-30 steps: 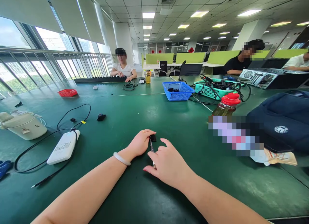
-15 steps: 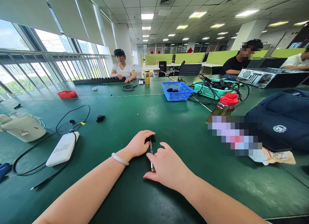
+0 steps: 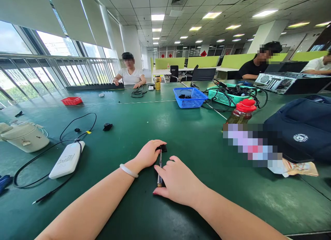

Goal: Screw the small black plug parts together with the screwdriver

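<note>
Screwdriver in loosely curled right hand

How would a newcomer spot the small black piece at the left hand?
On the green table, find the left hand, just past the white bracelet. The black piece sits there, at the far end of the slim tool. Unlike the loose black bits farther left, it has that hand on it.

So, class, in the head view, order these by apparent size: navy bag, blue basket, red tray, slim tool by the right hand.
1. Navy bag
2. Blue basket
Smallest, unranked: red tray and slim tool; their visible areas look similar, and the tool is nearer the camera.
</note>
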Demonstrator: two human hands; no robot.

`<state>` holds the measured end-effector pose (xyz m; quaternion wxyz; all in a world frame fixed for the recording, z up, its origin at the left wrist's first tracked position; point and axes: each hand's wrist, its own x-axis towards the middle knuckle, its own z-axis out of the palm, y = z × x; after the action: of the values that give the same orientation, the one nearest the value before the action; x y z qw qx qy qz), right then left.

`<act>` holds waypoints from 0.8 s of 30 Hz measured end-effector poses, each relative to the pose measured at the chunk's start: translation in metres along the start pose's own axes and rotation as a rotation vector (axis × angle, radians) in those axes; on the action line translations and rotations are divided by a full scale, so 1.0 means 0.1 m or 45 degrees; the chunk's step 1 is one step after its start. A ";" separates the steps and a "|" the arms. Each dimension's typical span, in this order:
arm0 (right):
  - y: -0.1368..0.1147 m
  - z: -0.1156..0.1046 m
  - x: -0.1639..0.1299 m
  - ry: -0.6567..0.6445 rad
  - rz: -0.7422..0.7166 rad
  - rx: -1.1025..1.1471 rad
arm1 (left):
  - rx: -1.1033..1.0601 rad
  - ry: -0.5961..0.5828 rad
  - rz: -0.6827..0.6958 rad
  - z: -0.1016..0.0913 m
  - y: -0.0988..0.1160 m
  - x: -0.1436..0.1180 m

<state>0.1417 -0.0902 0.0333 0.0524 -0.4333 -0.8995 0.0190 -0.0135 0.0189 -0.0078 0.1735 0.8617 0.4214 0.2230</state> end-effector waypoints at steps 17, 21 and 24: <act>0.03 0.02 -0.03 0.187 -0.280 -0.012 | -0.003 0.014 0.036 0.00 0.01 -0.01; 0.07 0.04 -0.01 0.323 -0.261 0.072 | -0.015 0.006 0.015 0.01 0.01 -0.01; 0.10 0.06 -0.01 0.435 -0.229 0.075 | -0.024 0.001 0.018 0.02 -0.01 -0.01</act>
<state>0.1500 -0.0847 0.0268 0.2185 -0.3464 -0.9117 -0.0333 -0.0136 0.0190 -0.0100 0.1799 0.8629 0.4133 0.2286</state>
